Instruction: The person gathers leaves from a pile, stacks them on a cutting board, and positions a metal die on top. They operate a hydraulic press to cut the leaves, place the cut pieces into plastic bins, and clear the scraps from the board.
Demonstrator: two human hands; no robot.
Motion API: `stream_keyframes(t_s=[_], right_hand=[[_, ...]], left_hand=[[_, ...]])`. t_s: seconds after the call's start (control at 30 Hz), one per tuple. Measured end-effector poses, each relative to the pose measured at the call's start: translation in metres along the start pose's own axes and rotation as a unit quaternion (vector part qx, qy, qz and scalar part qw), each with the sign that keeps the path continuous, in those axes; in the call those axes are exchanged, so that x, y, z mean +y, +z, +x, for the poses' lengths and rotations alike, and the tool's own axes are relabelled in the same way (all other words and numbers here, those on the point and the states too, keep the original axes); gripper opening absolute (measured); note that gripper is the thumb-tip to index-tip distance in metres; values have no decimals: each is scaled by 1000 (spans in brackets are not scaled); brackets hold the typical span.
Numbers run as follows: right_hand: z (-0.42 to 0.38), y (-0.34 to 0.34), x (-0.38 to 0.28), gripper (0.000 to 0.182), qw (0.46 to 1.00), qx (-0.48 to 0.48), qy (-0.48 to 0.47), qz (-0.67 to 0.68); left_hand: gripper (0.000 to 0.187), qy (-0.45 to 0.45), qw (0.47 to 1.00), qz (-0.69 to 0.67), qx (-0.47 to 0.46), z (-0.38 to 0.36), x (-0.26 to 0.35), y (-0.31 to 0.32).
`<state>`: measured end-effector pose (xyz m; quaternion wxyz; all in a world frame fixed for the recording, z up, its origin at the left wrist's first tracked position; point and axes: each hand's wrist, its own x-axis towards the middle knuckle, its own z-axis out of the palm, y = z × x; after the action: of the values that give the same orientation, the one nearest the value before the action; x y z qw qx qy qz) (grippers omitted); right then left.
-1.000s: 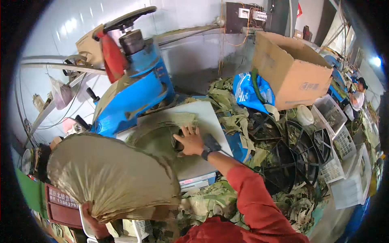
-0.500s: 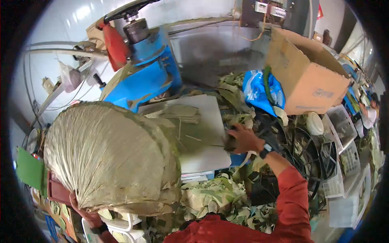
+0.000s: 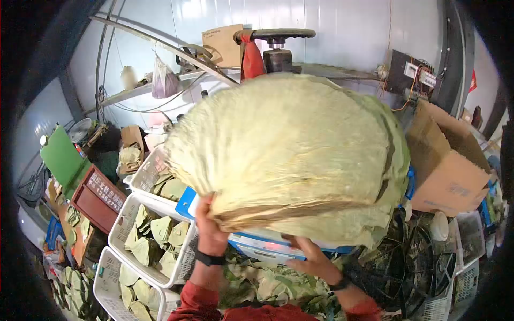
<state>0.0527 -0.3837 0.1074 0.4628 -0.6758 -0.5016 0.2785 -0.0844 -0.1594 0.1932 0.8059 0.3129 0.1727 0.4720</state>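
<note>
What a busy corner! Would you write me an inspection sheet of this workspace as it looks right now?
Surface: mostly hidden; a blue-and-white machine edge shows under the leaves.
Job's things: big fan-shaped stack of pale dried leaves, held up.
Clutter: white plastic baskets of cut green leaves, leaf scraps, brown cardboard box, black wire rings.
Hands: left hand grips the stack's lower edge; right hand supports it from below.
Cables: orange wires at a wall switch box.
Surroundings: white panel wall, black handwheel.

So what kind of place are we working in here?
Most likely a small leaf-processing workshop: both hands hold a big stack of leaves, white crates sit full of cut leaves, and a press handwheel rises behind, with leaf scraps below.
</note>
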Motion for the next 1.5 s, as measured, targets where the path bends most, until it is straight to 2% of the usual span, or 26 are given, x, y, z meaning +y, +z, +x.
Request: stream_keyframes(t_s=[0.03,0.07,0.13,0.17,0.23,0.33,0.43,0.47,0.53,0.57,0.6,0.63,0.67,0.7,0.73,0.77,0.8,0.83,0.93,1.0,1.07,1.27,1.37,1.4,1.47,1.5], right_hand=[[9,10,10,38,993,-4,48,109],[15,21,36,32,991,4,88,102],[25,57,85,43,964,54,125,226],[32,72,93,50,944,82,139,287],[14,85,92,40,956,112,206,179],[5,101,62,33,945,144,292,22],[-10,111,65,50,957,219,138,-131],[-6,106,73,52,956,215,141,-144],[1,101,71,50,937,181,290,-72],[1,104,92,48,939,234,249,46],[0,109,130,47,924,280,203,164],[-1,112,131,45,931,297,165,136],[-2,114,133,42,935,314,127,107],[7,101,87,40,947,300,91,-72],[16,87,42,38,926,279,54,-248],[26,75,3,34,939,336,68,-33],[38,61,-35,31,905,376,75,184],[42,51,-63,28,828,395,75,391],[34,31,-105,42,812,259,-139,504],[27,30,-85,46,861,304,-170,371],[27,29,-84,52,739,265,-243,570],[33,27,-94,52,761,299,-240,523],[41,42,-62,50,758,345,-84,547],[42,51,-44,46,758,314,-73,567],[50,76,75,43,834,352,-14,425],[45,85,96,43,878,357,-1,319]], left_hand=[[25,-100,994,-34,-17,9,-18,-24],[25,-177,982,6,-60,5,-26,-36],[19,-243,970,22,-14,-5,-50,-54],[13,-207,978,38,-7,-4,-75,-88],[13,-297,943,144,-32,-19,-96,-143],[17,-269,957,104,-43,-41,-114,-170],[15,-249,959,133,-14,-49,-120,-162],[11,-253,957,131,-52,-49,-110,-158],[9,-271,961,46,23,-36,-94,-151],[11,-276,959,1,60,-29,-87,-152],[23,-313,948,-46,29,-5,-103,-196],[32,-276,960,-42,-27,7,-94,-203],[32,-291,956,1,26,8,-92,-205],[33,-300,950,44,74,12,-69,-174],[34,-292,956,9,35,24,-59,-157],[35,-287,958,-24,-3,34,-48,-140],[38,-276,956,-73,-67,38,-26,-112],[40,-228,962,-88,-126,37,-5,-83],[48,-182,942,-160,-231,38,21,-47],[52,-184,914,-223,-284,30,23,-46],[58,-152,918,-204,-304,19,25,-42],[57,-123,955,-114,-245,12,24,-43],[54,-149,963,-84,-210,16,8,-73],[54,-168,964,-72,-191,20,-5,-91],[49,-209,964,-58,-156,32,-42,-139],[47,-229,962,-50,-142,39,-63,-167]])
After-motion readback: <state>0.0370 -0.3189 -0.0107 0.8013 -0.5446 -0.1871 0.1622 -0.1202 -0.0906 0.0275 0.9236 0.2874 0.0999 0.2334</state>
